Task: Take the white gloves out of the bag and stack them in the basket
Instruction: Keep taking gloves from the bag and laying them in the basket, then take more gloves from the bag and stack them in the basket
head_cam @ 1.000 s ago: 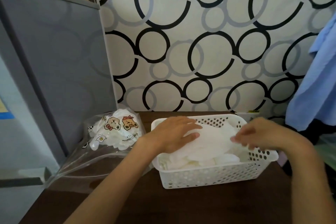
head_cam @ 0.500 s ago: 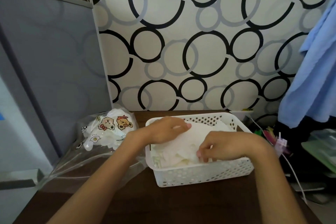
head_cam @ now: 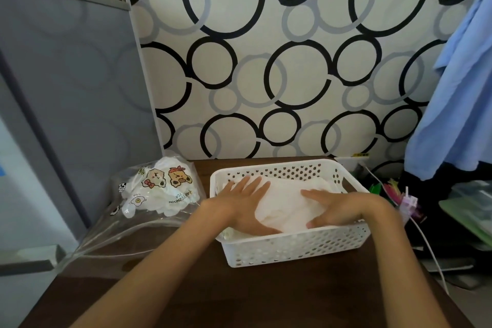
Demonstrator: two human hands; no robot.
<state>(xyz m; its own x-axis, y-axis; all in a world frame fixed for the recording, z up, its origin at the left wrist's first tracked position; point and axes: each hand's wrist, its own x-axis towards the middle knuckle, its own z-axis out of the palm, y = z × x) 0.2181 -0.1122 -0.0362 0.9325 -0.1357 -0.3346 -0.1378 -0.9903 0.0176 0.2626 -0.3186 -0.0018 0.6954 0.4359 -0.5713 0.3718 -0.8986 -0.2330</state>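
Bag: lay at the table's left edge, against the grey cabinet; clear plastic with cartoon prints, mouth toward me, more white gloves bunched at its far end.
My left hand: flat, fingers spread, gripping nothing; palm pressed on the left part of the glove stack.
Gloves: white pile inside the basket, filling most of its floor, top layer slightly rumpled between my hands.
My right hand: flat as well, fingers loosely apart, pinching nothing; resting on the stack's right part near the front wall.
Basket: white, perforated, toward the table's back edge, just right of the bag.
Step, my judgement: smoothing the pile. Press evenly, sweep outward to the walls, keep cuffs aligned so later gloves sit level.
Table: dark brown wood, bare in front.
Room: ring-patterned wall behind; blue cloth hanging right; clutter and a white cable beyond the right edge.
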